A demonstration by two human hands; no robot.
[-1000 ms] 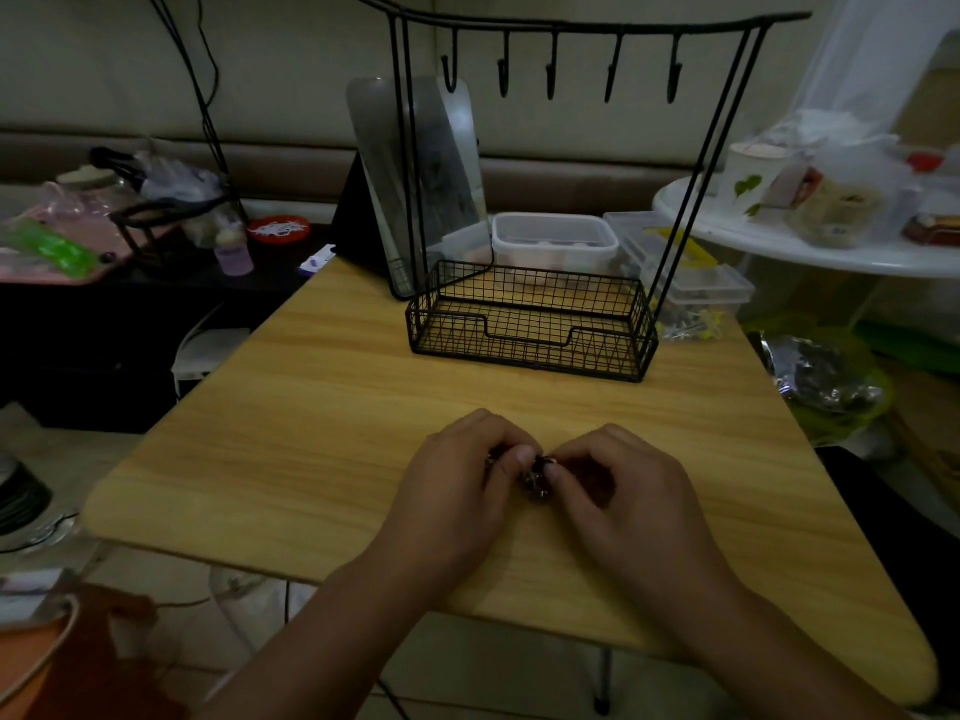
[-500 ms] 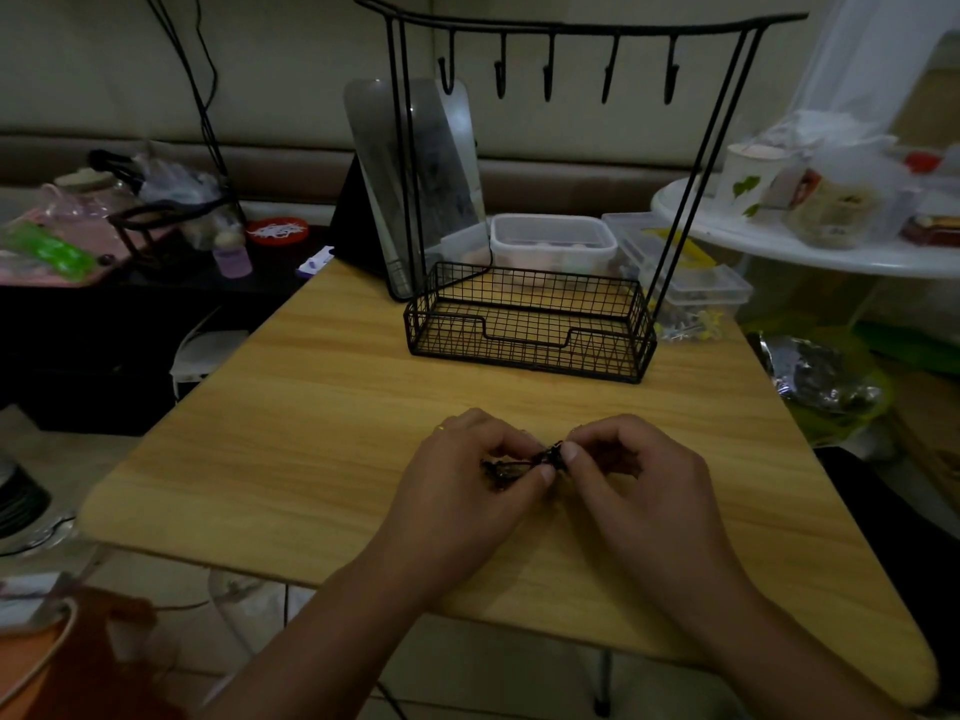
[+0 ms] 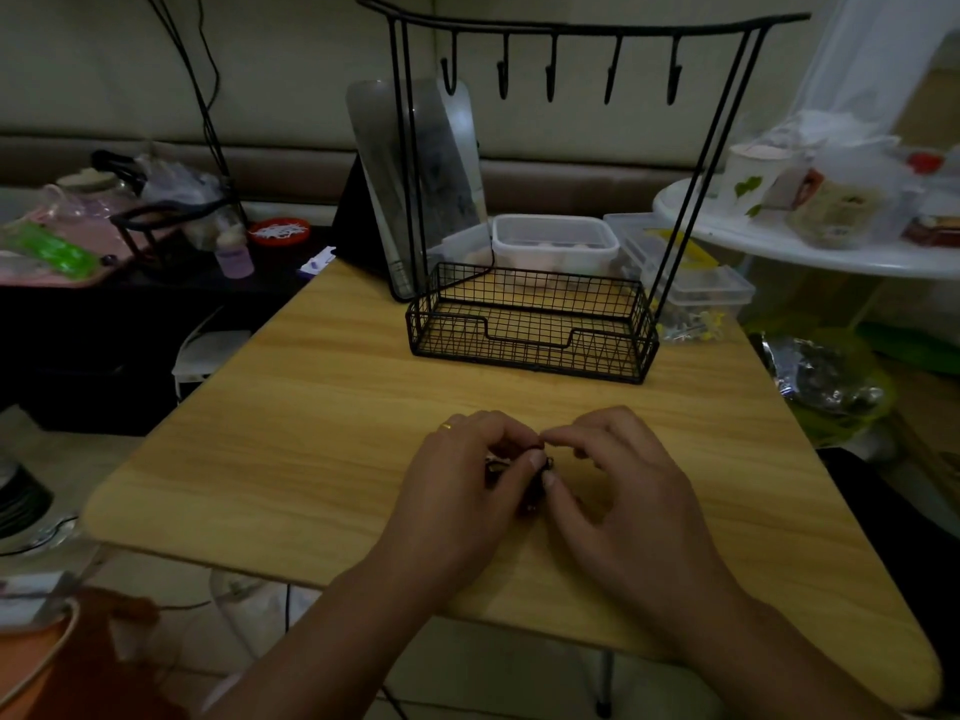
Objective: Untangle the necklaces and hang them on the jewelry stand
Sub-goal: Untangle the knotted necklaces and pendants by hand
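Both hands met low in the centre of the frame, above the near half of the wooden table. The left hand had its fingers curled inward, thumb and forefinger pinched on a small dark clump of necklaces. The right hand faced it, thumb and forefinger tips closed on the same clump from the other side. The two sets of fingertips almost touched. A thin gold ring showed on one finger of the left hand. Most of the necklaces lay hidden behind the fingers, and whether they touched the table could not be told; a little dark chain hung just below the pinch.

Farther back, in the upper centre of the frame, stood the black wire jewelry stand. Its mesh basket sat on the table and two slanted uprights carried a curved top bar. Five hooks hung from that bar, all bare. The stand was well apart from the hands.

Behind the stand's left upright leaned a tilted mirror. A clear lidded plastic box sat behind the basket, and another flat clear container lay at the right. At the upper right of the frame a round white table held cluttered cups and wrappers.
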